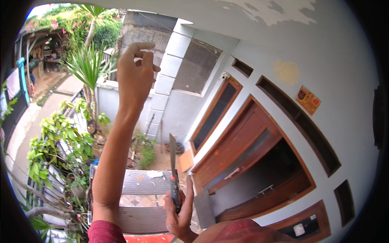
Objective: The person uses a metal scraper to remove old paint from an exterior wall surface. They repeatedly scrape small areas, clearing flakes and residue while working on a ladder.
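Note:
My left hand (pixel 136 68) is raised at the upper left, in front of the boundary wall, its fingers loosely bent and apart. Nothing shows between those fingers. Low in the middle, my right hand (pixel 180 214) grips the dark handle of a scraper (pixel 173 185), probably a putty knife, with a red collar. Its thin metal blade (pixel 173 153) points up, away from any surface. Below both hands are grey ridged planks (pixel 147 182) of a raised platform, dotted with white flakes. A larger white flake (pixel 155 174) lies on the far plank.
Paint has peeled in a patch (pixel 273 10) on the overhead surface. A brown wooden door (pixel 243 142) stands partly open on the right, beneath dark vent slots (pixel 299 117). Leafy plants (pixel 60 136) and a fence line the left side. A wooden-framed window (pixel 217 114) stands beyond the door.

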Demonstrator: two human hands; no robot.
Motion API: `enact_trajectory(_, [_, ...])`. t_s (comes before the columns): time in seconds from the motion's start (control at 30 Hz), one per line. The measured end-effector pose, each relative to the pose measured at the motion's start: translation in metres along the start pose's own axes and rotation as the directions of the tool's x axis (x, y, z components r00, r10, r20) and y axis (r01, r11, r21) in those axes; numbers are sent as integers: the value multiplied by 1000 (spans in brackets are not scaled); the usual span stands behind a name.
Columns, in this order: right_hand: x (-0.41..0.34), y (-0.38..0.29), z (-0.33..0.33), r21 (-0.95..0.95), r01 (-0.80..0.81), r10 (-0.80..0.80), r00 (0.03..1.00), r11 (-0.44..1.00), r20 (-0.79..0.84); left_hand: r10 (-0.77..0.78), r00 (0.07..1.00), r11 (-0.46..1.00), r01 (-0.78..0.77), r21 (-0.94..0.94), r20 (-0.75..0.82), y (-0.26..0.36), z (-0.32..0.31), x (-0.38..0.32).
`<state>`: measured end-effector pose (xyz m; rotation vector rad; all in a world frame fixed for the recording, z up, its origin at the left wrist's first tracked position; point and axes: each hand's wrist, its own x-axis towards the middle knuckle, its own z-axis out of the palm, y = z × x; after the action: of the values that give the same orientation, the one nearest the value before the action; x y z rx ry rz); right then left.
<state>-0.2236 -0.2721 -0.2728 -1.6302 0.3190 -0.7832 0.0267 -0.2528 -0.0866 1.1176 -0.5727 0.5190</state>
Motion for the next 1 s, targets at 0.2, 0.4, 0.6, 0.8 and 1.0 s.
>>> enact_trajectory(0.2, [-9,11,-9,362,-135,133,991,922,31,-33,998,991,26,128,56,-2,9,-4])
enact_trajectory(0.4, [-1,13,-4,484,40,-25,999,874,-37,-51,990,991,33,131,131,-3,3,-3])
enact_trajectory(0.6, [7,9,-8,490,75,-44,996,868,-76,-99,940,993,72,94,327,-1,19,-12])
enact_trajectory(0.8, [6,2,-13,525,23,-1,999,851,-42,-155,876,987,124,97,457,4,23,-24])
enact_trajectory(1.0, [28,-70,-67,555,61,-43,998,830,-45,-198,743,946,315,-74,639,10,40,-46])
